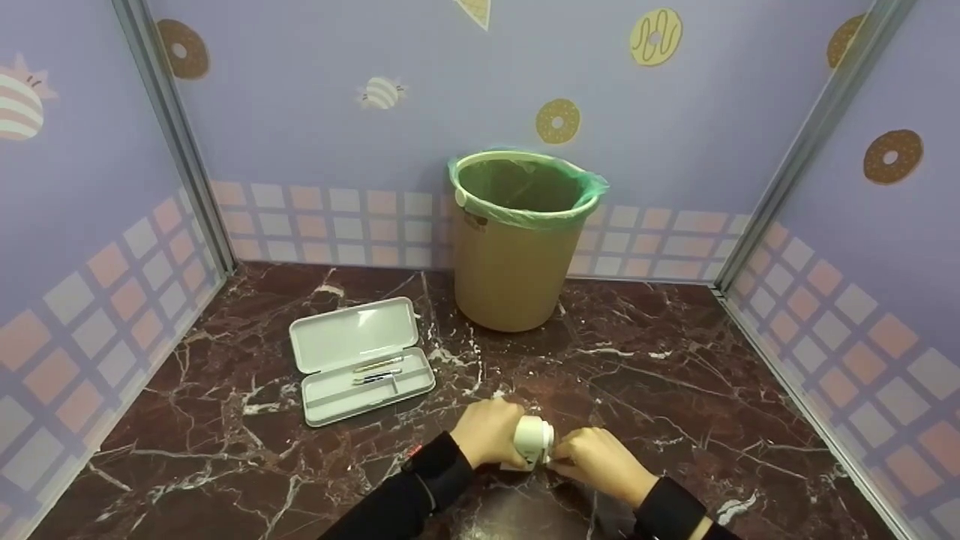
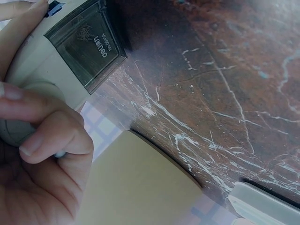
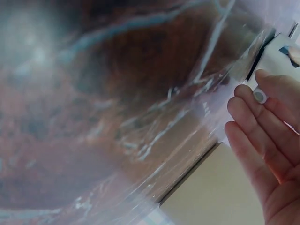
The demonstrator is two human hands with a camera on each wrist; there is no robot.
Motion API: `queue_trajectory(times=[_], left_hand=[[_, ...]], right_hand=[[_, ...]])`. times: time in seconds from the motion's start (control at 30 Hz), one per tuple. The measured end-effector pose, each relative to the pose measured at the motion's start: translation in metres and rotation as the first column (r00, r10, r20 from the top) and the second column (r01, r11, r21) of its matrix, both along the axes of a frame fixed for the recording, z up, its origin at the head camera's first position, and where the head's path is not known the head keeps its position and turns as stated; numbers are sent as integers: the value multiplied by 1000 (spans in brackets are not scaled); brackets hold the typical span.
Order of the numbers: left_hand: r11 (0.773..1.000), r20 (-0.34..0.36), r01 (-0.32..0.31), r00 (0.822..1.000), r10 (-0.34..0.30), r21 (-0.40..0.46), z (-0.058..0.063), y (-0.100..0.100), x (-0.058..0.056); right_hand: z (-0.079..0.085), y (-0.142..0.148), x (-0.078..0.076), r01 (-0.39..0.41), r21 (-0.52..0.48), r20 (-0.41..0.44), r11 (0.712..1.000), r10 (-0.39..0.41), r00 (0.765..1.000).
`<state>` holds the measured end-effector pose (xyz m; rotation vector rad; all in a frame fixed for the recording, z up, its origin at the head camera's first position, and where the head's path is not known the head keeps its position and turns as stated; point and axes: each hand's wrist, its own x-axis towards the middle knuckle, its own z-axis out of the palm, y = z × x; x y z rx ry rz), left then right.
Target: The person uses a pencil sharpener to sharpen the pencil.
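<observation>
A white desktop pencil sharpener [image 1: 529, 439], with a dark see-through shavings drawer [image 2: 89, 47], stands on the marble-patterned table. Some shavings show inside the drawer. My left hand [image 1: 491, 431] grips the sharpener's body from the left; its fingers appear at the upper left of the left wrist view. On the other side, my right hand [image 1: 604, 461] pinches the crank handle, whose pale end [image 3: 259, 95] pokes out between the fingers in the right wrist view. Whether a pencil sits in the sharpener is hidden.
An open white pencil case [image 1: 349, 401] lies to the left with a few slim pencils or pens [image 1: 377, 373] inside. Behind, against the patterned wall, stands a tan bin [image 1: 510, 277] lined with a green bag [image 1: 592, 187]. Walls close off the left, right and back.
</observation>
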<state>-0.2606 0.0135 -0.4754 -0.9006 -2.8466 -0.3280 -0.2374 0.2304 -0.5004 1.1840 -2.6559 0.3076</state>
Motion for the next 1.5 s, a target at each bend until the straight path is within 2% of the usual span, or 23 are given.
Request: queue_trajectory(times=[0.13, 0.4, 0.67, 0.93, 1.27, 1.5], left_hand=[[1000, -1, -2, 1000, 2, -3, 1, 0, 0], [1000, 5, 0, 1000, 0, -3, -1, 0, 0], [1000, -4, 8, 1000, -8, 3, -2, 0, -2], [1000, -14, 11, 1000, -11, 0, -1, -1, -2], [1000, -14, 11, 1000, -11, -13, 1, -1, -1], [1000, -12, 9, 1000, -9, -11, 1, 0, 0]], right_hand=[[4, 1, 6, -24, 3, -5, 1000, 24, 1000], [12, 3, 15, -92, -8, -99, 996, 90, 991], [21, 3, 21, -100, 16, -190, 995, 101, 977], [34, 4, 23, -133, -10, -232, 991, 127, 964], [58, 8, 20, -111, -50, -228, 993, 97, 969], [63, 8, 5, -43, -60, -250, 997, 26, 968]])
